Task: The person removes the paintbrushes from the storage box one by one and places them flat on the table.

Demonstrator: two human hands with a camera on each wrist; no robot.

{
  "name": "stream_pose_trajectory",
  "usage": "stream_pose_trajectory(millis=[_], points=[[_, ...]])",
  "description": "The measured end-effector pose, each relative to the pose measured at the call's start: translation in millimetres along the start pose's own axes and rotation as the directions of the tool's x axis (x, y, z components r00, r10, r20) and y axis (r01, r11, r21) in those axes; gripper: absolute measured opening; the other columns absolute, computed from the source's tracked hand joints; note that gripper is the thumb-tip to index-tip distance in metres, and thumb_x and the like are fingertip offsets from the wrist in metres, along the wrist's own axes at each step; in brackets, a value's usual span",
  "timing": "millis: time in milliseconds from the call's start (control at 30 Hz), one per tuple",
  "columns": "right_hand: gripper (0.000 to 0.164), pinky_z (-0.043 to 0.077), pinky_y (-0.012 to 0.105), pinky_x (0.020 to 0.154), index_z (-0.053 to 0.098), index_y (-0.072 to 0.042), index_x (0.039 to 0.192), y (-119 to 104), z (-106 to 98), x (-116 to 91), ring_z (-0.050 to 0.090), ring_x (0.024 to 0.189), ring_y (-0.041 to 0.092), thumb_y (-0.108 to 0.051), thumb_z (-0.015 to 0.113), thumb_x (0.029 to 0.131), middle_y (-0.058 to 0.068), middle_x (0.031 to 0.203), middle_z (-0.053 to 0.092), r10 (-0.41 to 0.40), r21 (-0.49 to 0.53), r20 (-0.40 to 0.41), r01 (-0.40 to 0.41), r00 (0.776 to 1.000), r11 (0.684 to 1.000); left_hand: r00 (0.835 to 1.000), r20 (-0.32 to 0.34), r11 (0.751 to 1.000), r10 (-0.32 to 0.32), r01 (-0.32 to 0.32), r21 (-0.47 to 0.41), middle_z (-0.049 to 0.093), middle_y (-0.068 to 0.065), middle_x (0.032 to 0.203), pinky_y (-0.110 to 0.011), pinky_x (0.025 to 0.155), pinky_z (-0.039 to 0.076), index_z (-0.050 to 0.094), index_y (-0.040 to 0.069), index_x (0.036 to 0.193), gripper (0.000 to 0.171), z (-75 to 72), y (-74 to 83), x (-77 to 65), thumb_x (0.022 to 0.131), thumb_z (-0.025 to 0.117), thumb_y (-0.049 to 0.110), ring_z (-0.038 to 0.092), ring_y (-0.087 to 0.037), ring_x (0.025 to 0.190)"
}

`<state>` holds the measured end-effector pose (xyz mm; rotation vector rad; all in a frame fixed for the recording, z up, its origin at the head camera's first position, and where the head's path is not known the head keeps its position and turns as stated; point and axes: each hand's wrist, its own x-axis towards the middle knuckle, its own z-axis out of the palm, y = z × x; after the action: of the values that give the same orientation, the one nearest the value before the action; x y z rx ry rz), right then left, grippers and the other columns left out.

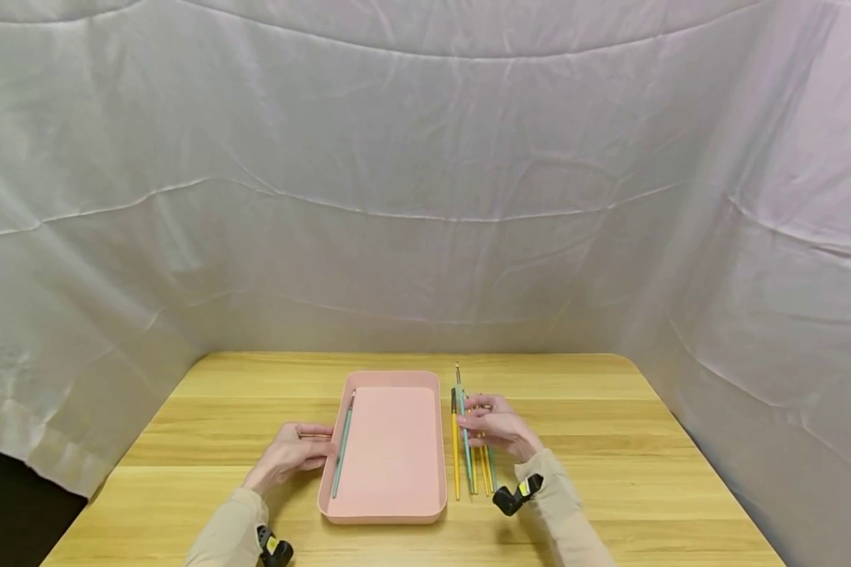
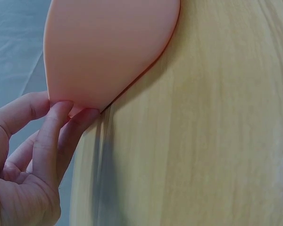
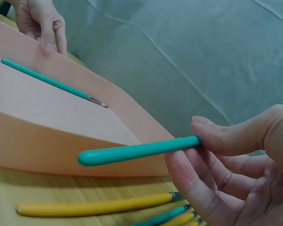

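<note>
My right hand (image 1: 499, 429) pinches a teal-handled paintbrush (image 3: 132, 153) between thumb and fingers, its handle end pointing toward the tray in the right wrist view. A pink tray (image 1: 383, 520) stands left of it. Inside, along the left wall, lies another teal paintbrush (image 1: 343, 449), bristles to the far end. My left hand (image 1: 294, 453) grips the tray's left wall, with fingertips (image 2: 87, 115) against the outside and a digit over the rim. Under and beside my right hand lie several more paintbrushes, among them a yellow one (image 1: 456, 457) nearest the tray.
The wooden table (image 1: 610, 441) extends to both sides of the tray and brushes. Grey curtain (image 1: 425, 260) hangs behind the table and along its sides. Dark wrist cameras are strapped over both beige sleeves (image 1: 563, 504).
</note>
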<state>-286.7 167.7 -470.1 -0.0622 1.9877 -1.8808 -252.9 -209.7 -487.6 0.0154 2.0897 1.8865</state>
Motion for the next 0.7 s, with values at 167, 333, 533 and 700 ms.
stream_pose_trajectory(millis=[167,333,533,700], points=[[0.050,0.059,0.020,0.062,0.042,0.010,0.133,3,-11,-5,0.060,0.071,0.010,-0.004,0.069,0.093,0.002,0.086,0.066,0.013,0.030,-0.015,-0.013,1.000,0.999,1.000,0.012,1.000,0.006,-0.006,-0.004,0.077,-0.020,0.103,-0.021,0.068,0.062,0.047,-0.025,0.132,0.055,-0.6,-0.5,-0.9,0.088,0.071,-0.002,0.072,-0.008,0.076],[0.048,0.059,0.020,0.062,0.042,0.010,0.132,7,-20,-6,0.061,0.069,0.010,-0.001,0.067,0.092,0.002,0.084,0.066,0.026,0.063,-0.038,-0.024,0.999,0.998,1.000,0.013,1.000,-0.001,0.002,-0.015,0.078,-0.015,0.099,-0.021,0.068,0.062,0.048,-0.024,0.132,0.054,-0.9,0.8,-0.7,0.088,0.071,-0.002,0.072,-0.008,0.077],[0.051,0.062,0.023,0.064,0.039,0.012,0.134,13,-31,-11,0.067,0.071,0.013,0.000,0.067,0.093,0.004,0.086,0.072,0.029,0.098,-0.020,-0.027,0.999,0.995,1.000,0.014,1.000,-0.006,0.006,-0.025,0.078,-0.018,0.101,-0.022,0.069,0.062,0.048,-0.024,0.131,0.054,-0.6,0.9,-0.2,0.088,0.072,-0.002,0.073,-0.009,0.078],[0.048,0.065,0.030,0.073,0.041,0.013,0.129,16,-39,-16,0.072,0.080,0.017,0.000,0.068,0.092,0.007,0.091,0.075,0.004,0.115,0.001,-0.004,1.000,0.993,1.000,0.017,1.000,0.000,0.000,-0.016,0.076,-0.022,0.106,-0.022,0.070,0.063,0.047,-0.024,0.132,0.054,-0.9,-0.6,-0.2,0.089,0.071,-0.002,0.073,-0.009,0.081]])
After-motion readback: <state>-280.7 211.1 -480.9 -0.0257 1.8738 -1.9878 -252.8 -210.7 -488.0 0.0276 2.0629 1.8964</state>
